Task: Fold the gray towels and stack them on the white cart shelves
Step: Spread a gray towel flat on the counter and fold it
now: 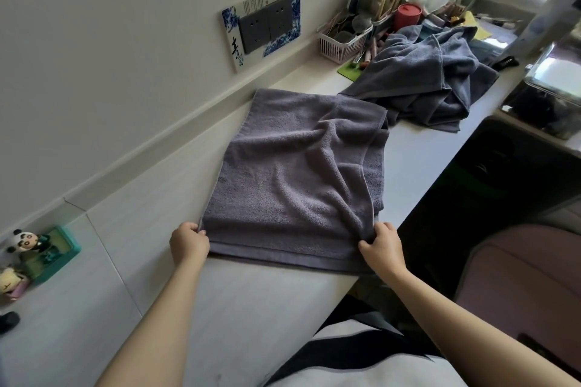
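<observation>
Blue-and-white socket surround [263,22] on wall: large dark Chinese character "青" at lower left corner, smaller characters beside it too small to read. Barcode-like stripes along top edge, no digits legible. Packets and boxes at far end of bench: print blurred, unreadable.

A home, probably a bedroom desk nook. Beyond the right hand [382,247] sits a pink basket [342,41] of cosmetics; a panda figurine [26,240] stands left of the left hand [189,243].
</observation>
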Motion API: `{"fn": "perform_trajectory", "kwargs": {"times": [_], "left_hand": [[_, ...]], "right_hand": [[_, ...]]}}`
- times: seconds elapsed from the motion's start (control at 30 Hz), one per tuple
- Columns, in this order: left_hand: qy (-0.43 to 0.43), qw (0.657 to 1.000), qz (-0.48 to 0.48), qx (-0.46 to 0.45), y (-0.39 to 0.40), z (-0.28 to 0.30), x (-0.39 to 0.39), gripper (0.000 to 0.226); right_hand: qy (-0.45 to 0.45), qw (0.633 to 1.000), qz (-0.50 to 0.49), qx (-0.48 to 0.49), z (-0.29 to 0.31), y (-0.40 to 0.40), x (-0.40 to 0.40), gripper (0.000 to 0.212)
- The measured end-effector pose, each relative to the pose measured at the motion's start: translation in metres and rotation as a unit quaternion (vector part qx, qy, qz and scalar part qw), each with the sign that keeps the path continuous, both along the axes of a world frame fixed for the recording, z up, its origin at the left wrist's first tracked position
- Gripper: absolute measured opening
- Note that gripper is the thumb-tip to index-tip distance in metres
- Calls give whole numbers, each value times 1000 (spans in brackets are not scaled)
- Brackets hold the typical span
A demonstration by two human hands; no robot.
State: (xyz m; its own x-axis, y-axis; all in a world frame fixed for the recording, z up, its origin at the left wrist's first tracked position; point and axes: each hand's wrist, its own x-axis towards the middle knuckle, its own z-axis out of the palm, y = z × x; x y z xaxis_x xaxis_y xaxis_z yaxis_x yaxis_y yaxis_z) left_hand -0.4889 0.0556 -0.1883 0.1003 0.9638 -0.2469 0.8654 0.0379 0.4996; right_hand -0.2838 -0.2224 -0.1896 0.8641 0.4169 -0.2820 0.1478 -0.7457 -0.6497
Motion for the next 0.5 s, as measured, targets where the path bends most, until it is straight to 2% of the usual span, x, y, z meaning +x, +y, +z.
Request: {"fn": "perform_trajectory", "kwargs": {"times": [0.07,0.13,0.2,0.27,0.33,0.43,0.5], "left_hand": [[14,1000,-5,22,-7,-1,4,23],[29,995,-39,83,-17,-2,9,26],[29,975,-134,174,-32,-4,15,22],[21,949,-233,210,-52,-10,20,22],[38,943,-294,151,-71,-19,22,49],[163,942,-290,38,-86,-26,24,88],[200,936,-289,10,-79,-31,20,94]], "right_hand": [[3,1000,4,0,-1,0,-1,12],[13,1000,-7,5,-1,1,0,17],[29,998,-38,38,2,1,3,20],[54,995,-59,65,3,0,6,25],[50,998,-31,35,1,-1,7,25],[91,996,10,13,1,1,3,26],[158,986,44,22,8,3,-1,18]]}}
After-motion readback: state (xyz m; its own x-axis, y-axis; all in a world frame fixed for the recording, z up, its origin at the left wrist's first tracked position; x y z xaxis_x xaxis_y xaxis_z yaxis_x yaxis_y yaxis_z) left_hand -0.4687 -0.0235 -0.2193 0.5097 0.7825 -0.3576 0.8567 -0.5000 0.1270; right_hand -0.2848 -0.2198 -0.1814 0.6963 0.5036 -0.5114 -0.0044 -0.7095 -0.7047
